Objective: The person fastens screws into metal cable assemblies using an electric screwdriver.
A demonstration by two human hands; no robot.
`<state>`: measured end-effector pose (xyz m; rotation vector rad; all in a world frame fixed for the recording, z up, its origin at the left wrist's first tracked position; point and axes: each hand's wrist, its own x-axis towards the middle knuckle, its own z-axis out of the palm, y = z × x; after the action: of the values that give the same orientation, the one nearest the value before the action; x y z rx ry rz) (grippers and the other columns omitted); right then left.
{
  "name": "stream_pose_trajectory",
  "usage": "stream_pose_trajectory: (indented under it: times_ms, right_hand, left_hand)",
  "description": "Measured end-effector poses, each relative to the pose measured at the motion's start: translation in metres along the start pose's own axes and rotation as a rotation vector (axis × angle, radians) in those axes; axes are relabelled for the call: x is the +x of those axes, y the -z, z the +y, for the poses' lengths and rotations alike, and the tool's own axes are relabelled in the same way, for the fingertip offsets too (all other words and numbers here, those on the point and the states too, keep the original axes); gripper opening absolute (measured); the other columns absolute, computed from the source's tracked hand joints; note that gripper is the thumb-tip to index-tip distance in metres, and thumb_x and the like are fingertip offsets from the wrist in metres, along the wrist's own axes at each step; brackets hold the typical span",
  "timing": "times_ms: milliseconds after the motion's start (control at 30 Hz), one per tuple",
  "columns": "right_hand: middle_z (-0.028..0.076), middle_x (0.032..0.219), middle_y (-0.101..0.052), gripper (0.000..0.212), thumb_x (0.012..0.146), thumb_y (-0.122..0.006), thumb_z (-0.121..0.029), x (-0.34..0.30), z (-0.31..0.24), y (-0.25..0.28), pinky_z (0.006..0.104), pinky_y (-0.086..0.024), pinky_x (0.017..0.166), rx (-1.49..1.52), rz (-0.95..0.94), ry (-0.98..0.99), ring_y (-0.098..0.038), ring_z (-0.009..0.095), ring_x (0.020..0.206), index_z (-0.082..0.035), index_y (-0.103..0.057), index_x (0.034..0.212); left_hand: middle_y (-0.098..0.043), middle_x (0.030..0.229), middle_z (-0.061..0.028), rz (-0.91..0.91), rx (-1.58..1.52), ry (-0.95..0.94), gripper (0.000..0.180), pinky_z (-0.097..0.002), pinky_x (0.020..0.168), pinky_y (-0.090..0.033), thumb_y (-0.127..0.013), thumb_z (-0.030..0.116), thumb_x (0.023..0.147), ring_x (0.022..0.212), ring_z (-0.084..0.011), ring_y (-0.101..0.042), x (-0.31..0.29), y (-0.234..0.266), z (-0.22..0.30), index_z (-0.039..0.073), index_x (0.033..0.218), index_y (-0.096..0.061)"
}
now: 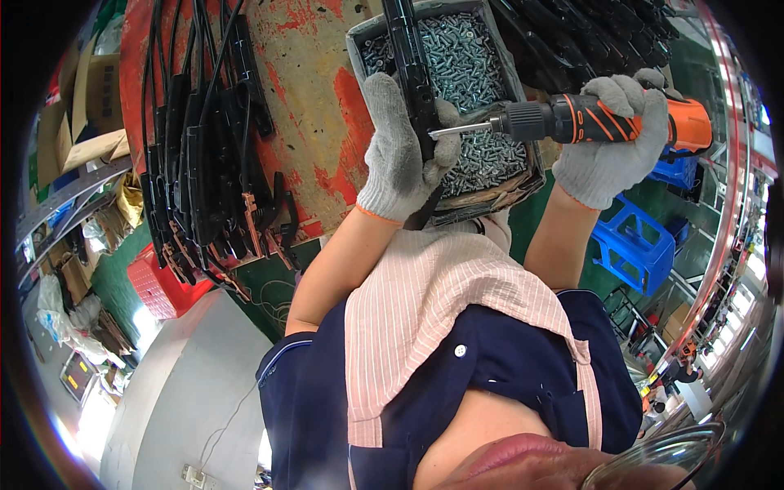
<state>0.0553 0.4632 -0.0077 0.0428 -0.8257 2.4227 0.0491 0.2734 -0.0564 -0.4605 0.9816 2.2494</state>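
My left hand (400, 163), in a grey knitted glove, is closed round a long black plastic part (406, 53), thumb on one side and fingers on the other. The part stands lengthwise over a box of screws, its far end cut off by the upper edge of the view. My right hand (616, 151), gloved likewise, grips an orange and black power screwdriver (563, 119) held level and pointing left. Its thin bit reaches the part beside my left fingers; whether a screw sits at the tip is too small to tell. Loose silver screws (464, 61) fill the worn box (535, 178).
On the red, paint-worn table (306, 114) lie black electrode holders (192, 163) with cables and copper-coloured jaws, at left. More black parts (572, 41) are piled at far right. A red plastic basket (159, 286) is at lower left, blue stools (637, 245) at right.
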Motion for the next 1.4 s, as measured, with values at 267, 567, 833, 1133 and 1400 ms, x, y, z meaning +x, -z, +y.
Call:
stream_pose_trajectory:
  times_ms: [267, 567, 833, 1133, 1400]
  right_hand:
    - [0.002, 0.069, -0.050, 0.019, 0.087, -0.060, -0.005, 0.020, 0.009, -0.004, 0.0249, -0.053, 0.063, 0.033, 0.077, 0.049, -0.053, 0.012, 0.060, -0.001, -0.050, 0.103]
    - [0.004, 0.074, -0.055, 0.023, 0.088, -0.062, -0.009, 0.006, 0.006, 0.007, 0.0259, -0.048, 0.064, -0.032, 0.067, -0.025, -0.050, 0.012, 0.063, -0.002, -0.052, 0.107]
    - [0.003, 0.075, -0.054, 0.022, 0.088, -0.062, -0.009, 0.011, -0.001, 0.001, 0.0264, -0.049, 0.063, 0.027, 0.014, -0.032, -0.051, 0.011, 0.062, -0.001, -0.052, 0.106]
    - [0.000, 0.067, -0.049, 0.019, 0.087, -0.061, -0.005, 0.030, 0.012, -0.008, 0.0251, -0.053, 0.064, 0.024, 0.070, 0.047, -0.054, 0.012, 0.059, -0.001, -0.049, 0.101]
    - [0.000, 0.069, -0.049, 0.018, 0.088, -0.060, -0.007, 0.023, 0.023, -0.005, 0.0249, -0.049, 0.066, -0.090, 0.100, 0.072, -0.050, 0.010, 0.060, -0.002, -0.050, 0.103]
  left_hand:
    - [-0.053, 0.066, -0.0035, -0.042, -0.049, 0.000, 0.075, -0.0222, 0.038, -0.030, -0.036, 0.079, 0.084, 0.047, -0.0127, -0.046, 0.000, 0.011, 0.000, 0.007, 0.090, -0.057]
    - [-0.050, 0.057, -0.0033, -0.047, -0.011, 0.021, 0.079, -0.0208, 0.037, -0.029, -0.032, 0.081, 0.083, 0.046, -0.0120, -0.045, -0.002, 0.003, 0.005, 0.006, 0.082, -0.057]
    - [-0.050, 0.058, -0.0036, -0.029, -0.019, 0.021, 0.078, -0.0221, 0.036, -0.030, -0.033, 0.080, 0.084, 0.044, -0.0127, -0.045, -0.001, 0.003, 0.004, 0.006, 0.082, -0.056]
    - [-0.046, 0.052, -0.0012, 0.008, -0.067, -0.086, 0.077, -0.0197, 0.031, -0.030, -0.029, 0.081, 0.083, 0.036, -0.0091, -0.040, -0.001, -0.003, 0.001, 0.010, 0.095, -0.056]
    - [-0.052, 0.059, -0.0032, -0.094, -0.046, 0.022, 0.077, -0.0220, 0.037, -0.029, -0.033, 0.081, 0.083, 0.042, -0.0122, -0.043, -0.001, 0.008, 0.002, 0.009, 0.082, -0.058]
